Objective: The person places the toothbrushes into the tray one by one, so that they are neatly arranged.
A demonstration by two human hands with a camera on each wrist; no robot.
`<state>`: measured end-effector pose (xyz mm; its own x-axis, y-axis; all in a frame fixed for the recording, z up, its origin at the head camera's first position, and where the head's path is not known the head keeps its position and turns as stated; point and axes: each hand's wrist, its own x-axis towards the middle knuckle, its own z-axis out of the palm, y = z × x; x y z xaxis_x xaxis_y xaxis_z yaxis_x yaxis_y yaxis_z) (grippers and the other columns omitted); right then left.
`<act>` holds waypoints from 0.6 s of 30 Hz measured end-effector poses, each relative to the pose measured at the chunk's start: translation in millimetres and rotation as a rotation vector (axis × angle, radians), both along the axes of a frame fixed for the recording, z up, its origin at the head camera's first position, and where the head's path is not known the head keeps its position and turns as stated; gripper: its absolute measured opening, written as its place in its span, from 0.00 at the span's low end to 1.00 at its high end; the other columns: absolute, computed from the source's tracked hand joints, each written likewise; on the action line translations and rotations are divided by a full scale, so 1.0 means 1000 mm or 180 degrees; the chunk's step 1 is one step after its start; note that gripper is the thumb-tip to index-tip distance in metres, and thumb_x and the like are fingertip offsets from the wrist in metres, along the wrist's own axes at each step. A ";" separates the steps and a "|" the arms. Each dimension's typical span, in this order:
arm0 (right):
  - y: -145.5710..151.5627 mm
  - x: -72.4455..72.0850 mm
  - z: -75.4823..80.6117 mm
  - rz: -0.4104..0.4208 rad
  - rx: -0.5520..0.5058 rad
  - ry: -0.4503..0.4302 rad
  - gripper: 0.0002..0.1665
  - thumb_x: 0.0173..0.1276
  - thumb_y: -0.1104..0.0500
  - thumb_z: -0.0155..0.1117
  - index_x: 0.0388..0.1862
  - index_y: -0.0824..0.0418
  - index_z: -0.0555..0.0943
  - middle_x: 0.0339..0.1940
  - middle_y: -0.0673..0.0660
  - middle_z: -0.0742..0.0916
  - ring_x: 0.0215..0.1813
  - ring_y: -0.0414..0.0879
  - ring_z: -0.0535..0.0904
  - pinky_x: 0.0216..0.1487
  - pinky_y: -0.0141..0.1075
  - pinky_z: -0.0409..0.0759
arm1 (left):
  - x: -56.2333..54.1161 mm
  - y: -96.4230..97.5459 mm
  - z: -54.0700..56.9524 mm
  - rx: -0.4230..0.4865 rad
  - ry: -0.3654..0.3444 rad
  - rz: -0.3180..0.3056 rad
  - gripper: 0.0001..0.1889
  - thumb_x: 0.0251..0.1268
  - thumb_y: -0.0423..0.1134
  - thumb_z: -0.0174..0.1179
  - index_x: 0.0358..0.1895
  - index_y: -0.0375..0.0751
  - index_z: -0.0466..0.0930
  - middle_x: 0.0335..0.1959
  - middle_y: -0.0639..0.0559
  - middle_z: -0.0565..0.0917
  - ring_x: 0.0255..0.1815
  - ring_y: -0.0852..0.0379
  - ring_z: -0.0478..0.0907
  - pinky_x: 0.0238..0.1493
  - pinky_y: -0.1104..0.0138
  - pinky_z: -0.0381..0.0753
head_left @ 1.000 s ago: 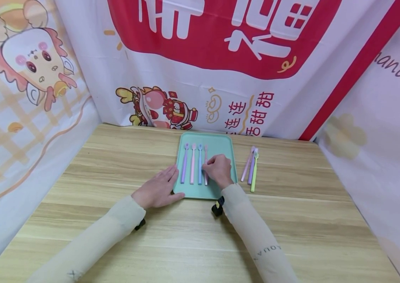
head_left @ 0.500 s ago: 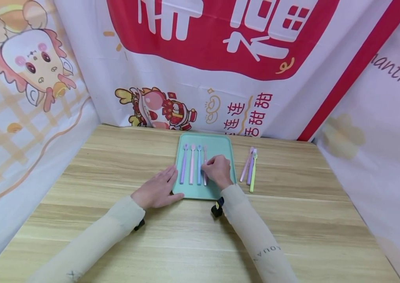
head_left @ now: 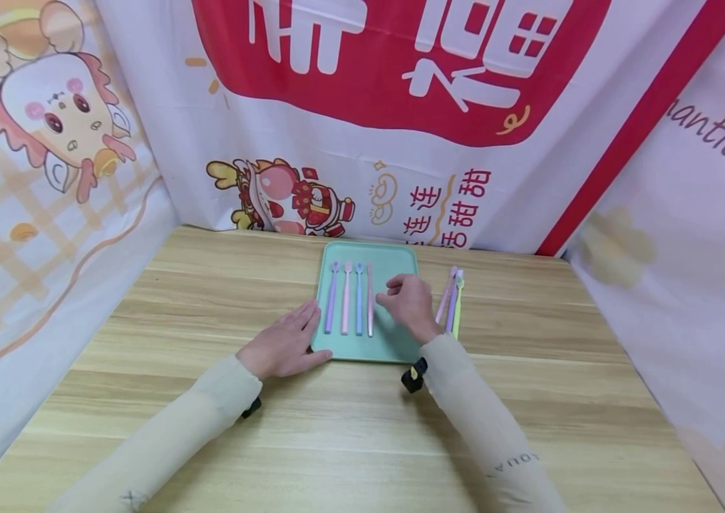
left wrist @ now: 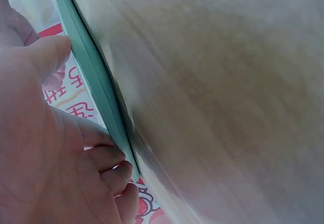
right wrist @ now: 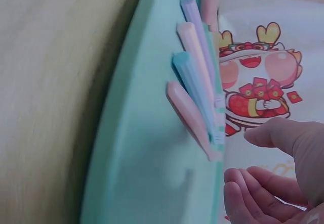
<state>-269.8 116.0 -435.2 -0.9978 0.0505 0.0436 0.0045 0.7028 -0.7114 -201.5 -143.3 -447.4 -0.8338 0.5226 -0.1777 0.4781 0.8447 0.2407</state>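
A mint-green tray [head_left: 394, 260] lies on the table. In it, side by side, lie a purple toothbrush [head_left: 331, 303], a pink toothbrush [head_left: 346, 303], a blue toothbrush [head_left: 358, 303] and a second pink toothbrush [right wrist: 188, 113]. My left hand [head_left: 284, 343] rests along the tray's left edge, fingers extended; the left wrist view has its thumb and fingertips against the rim. Over the tray's right half is my right hand [head_left: 410, 305], just right of the second pink toothbrush. Its fingers are loosely curled with thumb apart and nothing between them.
To the right of the tray, a pink toothbrush [head_left: 444, 299], a purple toothbrush [head_left: 451, 306] and a green toothbrush [head_left: 460, 292] lie close together on the wooden table [head_left: 529, 342], partly behind the right hand and sleeve. A printed cloth [head_left: 516, 185] hangs at the back.
My right hand has let go of the second pink toothbrush and moved right, away from it; that toothbrush stays in the tray. The left hand keeps its place at the tray's edge.
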 end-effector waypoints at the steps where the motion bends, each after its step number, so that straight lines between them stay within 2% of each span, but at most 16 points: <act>1: 0.003 0.001 0.001 0.0047 0.0011 0.0030 0.23 0.64 0.58 0.79 0.56 0.65 0.87 0.46 0.58 0.91 0.47 0.49 0.88 0.51 0.41 0.90 | 0.000 0.000 0.000 -0.0006 0.0003 0.0000 0.49 0.80 0.66 0.49 0.84 0.28 0.48 0.88 0.33 0.48 0.90 0.37 0.46 0.88 0.46 0.53; 6: 0.018 0.007 0.009 0.0229 -0.0038 0.0066 0.24 0.65 0.58 0.79 0.58 0.64 0.86 0.51 0.61 0.91 0.52 0.50 0.88 0.57 0.43 0.89 | 0.000 -0.001 -0.001 -0.0012 0.0002 -0.0001 0.50 0.80 0.67 0.49 0.84 0.27 0.49 0.88 0.33 0.48 0.89 0.37 0.46 0.88 0.45 0.53; 13: 0.039 0.015 0.023 0.0350 -0.0145 0.0041 0.25 0.67 0.58 0.77 0.61 0.64 0.84 0.56 0.64 0.90 0.55 0.52 0.88 0.60 0.43 0.89 | 0.000 -0.001 0.000 -0.0005 0.0006 -0.0007 0.49 0.80 0.66 0.49 0.84 0.27 0.49 0.87 0.32 0.49 0.89 0.36 0.47 0.87 0.44 0.54; 18: 0.057 0.024 0.036 0.0451 -0.0053 0.0123 0.26 0.67 0.58 0.77 0.62 0.64 0.84 0.57 0.64 0.89 0.58 0.55 0.88 0.60 0.46 0.89 | 0.001 -0.001 0.000 0.0000 -0.0003 0.0001 0.49 0.80 0.66 0.50 0.84 0.27 0.49 0.88 0.33 0.49 0.89 0.37 0.47 0.88 0.45 0.54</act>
<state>-245.8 172.7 -398.9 -0.9926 -0.0897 0.0824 -0.1215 0.6826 -0.7206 -201.0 -143.9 -446.9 -0.8338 0.5224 -0.1785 0.4777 0.8448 0.2410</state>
